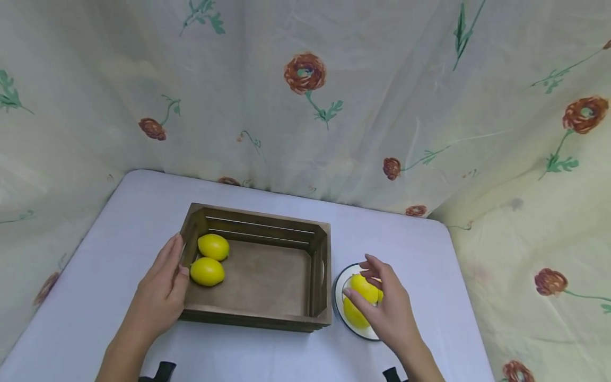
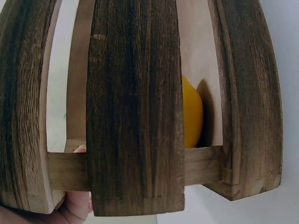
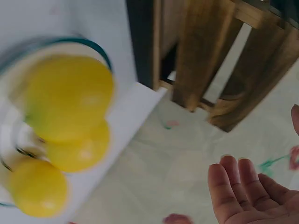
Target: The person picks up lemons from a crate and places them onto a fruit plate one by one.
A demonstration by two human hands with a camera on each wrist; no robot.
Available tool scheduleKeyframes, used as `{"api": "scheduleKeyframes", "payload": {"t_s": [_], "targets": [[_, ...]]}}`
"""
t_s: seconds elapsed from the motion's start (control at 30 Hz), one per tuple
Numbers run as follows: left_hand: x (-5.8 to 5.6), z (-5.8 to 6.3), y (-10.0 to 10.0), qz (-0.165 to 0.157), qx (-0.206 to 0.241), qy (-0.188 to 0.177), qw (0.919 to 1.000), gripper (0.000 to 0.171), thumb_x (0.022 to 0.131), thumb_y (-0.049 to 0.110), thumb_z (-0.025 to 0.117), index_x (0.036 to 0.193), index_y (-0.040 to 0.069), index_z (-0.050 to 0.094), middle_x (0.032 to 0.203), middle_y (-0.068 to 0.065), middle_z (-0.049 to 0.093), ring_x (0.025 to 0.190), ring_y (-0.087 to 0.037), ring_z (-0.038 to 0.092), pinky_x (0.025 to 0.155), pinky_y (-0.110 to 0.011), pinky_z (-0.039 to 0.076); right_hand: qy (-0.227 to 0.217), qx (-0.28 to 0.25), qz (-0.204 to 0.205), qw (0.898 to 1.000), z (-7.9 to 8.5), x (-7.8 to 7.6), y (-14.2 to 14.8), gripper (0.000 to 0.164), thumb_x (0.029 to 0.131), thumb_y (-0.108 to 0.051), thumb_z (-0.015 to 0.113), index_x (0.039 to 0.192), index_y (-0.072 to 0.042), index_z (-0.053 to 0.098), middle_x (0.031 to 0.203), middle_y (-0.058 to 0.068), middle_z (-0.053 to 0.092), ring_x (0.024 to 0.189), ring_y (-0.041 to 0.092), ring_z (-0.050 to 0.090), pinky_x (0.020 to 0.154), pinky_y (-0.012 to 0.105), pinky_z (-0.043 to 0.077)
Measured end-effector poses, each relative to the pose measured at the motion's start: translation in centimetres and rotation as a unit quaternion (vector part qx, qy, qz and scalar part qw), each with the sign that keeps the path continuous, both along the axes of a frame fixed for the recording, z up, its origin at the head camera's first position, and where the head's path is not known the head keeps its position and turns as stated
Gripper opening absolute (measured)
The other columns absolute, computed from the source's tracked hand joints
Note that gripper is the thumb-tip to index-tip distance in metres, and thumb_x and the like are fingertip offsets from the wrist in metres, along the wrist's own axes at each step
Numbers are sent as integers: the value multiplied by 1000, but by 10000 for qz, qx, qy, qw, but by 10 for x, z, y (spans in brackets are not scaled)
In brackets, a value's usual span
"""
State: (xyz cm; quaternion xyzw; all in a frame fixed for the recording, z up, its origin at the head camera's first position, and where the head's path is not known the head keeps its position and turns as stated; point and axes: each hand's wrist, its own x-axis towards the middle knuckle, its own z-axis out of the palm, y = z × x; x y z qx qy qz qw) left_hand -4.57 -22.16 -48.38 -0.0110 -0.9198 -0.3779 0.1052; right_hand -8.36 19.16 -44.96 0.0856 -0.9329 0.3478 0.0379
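Two lemons (image 1: 213, 247) lie in one wooden crate (image 1: 248, 320) and three lemons (image 1: 364, 288) on one plate (image 1: 339, 297) to its right, my left hand (image 1: 159, 289) gripping the crate's left end, my right hand (image 1: 390, 307) above the plate, thumb and fingers parted wide.

Slatted brown wooden crate (image 1: 267, 278) stood upright, two oval yellow lemons (image 1: 207, 272) inside, three more (image 1: 363, 287) on dark-rimmed white plate (image 1: 339, 303)

Head view: right hand (image 1: 389, 307) hid part of the plate (image 1: 339, 297) and its lemons (image 1: 363, 288). Left wrist: crate slat (image 2: 135, 107) covered much of another lemon (image 2: 192, 114); left hand (image 2: 74, 205) ran off the lower edge. Right wrist: plated lemons were blurred, plate cropped at left.
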Motion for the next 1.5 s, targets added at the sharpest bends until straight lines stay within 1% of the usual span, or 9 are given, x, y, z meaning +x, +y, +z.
{"api": "scheduleKeyframes", "payload": {"t_s": [0.23, 0.43, 0.53, 0.63, 0.77, 0.87, 1.13, 1.33, 1.5], "targets": [[0, 0, -1, 58, -42, 34, 10000, 61, 109, 16, 44, 165, 1, 24, 171, -17, 22, 154, -40, 28, 124, -55, 26, 317, 405, 1133, 9922, 30, -16, -17, 98, 83, -32, 91, 161, -11, 36, 143, 3, 59, 124, 24, 63, 103, 50, 55], [0, 0, 0, 14, -28, 29, 10000, 62, 109, 15, 45, 165, 1, 24, 171, -17, 22, 154, -41, 28, 124, -56, 26, 357, 719, 1797, 9804, 50, -23, -33, 104, 84, -38, 90, 165, -15, 29, 145, 5, 58, 127, 22, 61, 100, 49, 56], [0, 0, 0, 5, -26, 34, 10000, 61, 109, 15, 45, 165, 1, 24, 171, -17, 22, 154, -41, 28, 123, -57, 27, 414, 897, 2156, 9715, 57, -27, -42, 107, 84, -39, 90, 166, -15, 26, 143, 5, 58, 122, 20, 62, 98, 46, 57], [1, 0, 0, 10, -27, 29, 10000, 61, 109, 16, 45, 164, 0, 25, 171, -17, 23, 154, -41, 29, 123, -57, 28, 487, 1084, 2484, 9613, 62, -31, -50, 108, 84, -40, 89, 166, -14, 24, 146, 4, 57, 124, 20, 60, 102, 44, 55], [1, 0, 0, 18, -15, 31, 10000, 60, 109, 16, 44, 164, 1, 25, 172, -16, 23, 153, -40, 29, 123, -57, 28, 400, 1275, 2838, 9495, 69, -36, -61, 110, 85, -43, 88, 167, -14, 21, 156, 6, 50, 141, 24, 49, 113, 46, 47], [0, 0, 1, 17, -15, 31, 10000, 60, 109, 17, 44, 164, 1, 26, 172, -15, 23, 153, -40, 30, 122, -56, 29, 299, 1393, 3073, 9409, 73, -40, -71, 111, 86, -45, 87, 169, -17, 18, 162, 7, 43, 147, 24, 43, 115, 47, 44], [0, 1, 1, 84, -85, -9, 9999, 62, 108, 15, 46, 165, 2, 26, 172, -14, 23, 154, -39, 29, 123, -55, 28, 191, 1618, 3661, 9162, 72, -55, -99, 109, 86, -43, 87, 169, -21, 18, 167, 2, 36, 149, 20, 40, 112, 45, 48], [0, 1, 1, 91, -92, -34, 9999, 62, 108, 16, 46, 165, 2, 24, 172, -14, 23, 154, -38, 29, 123, -56, 28, 256, 1921, 4174, 8878, 64, -65, -123, 107, 87, -44, 86, 168, -19, 22, 167, 3, 36, 149, 21, 40, 117, 42, 44], [0, 1, 1, 86, -67, -18, 9999, 62, 108, 15, 46, 165, 2, 24, 172, -15, 23, 154, -39, 29, 123, -56, 28, 125, 2088, 4541, 8660, 54, -71, -145, 108, 86, -45, 86, 168, -19, 21, 167, 3, 36, 148, 21, 42, 111, 39, 49]]}}
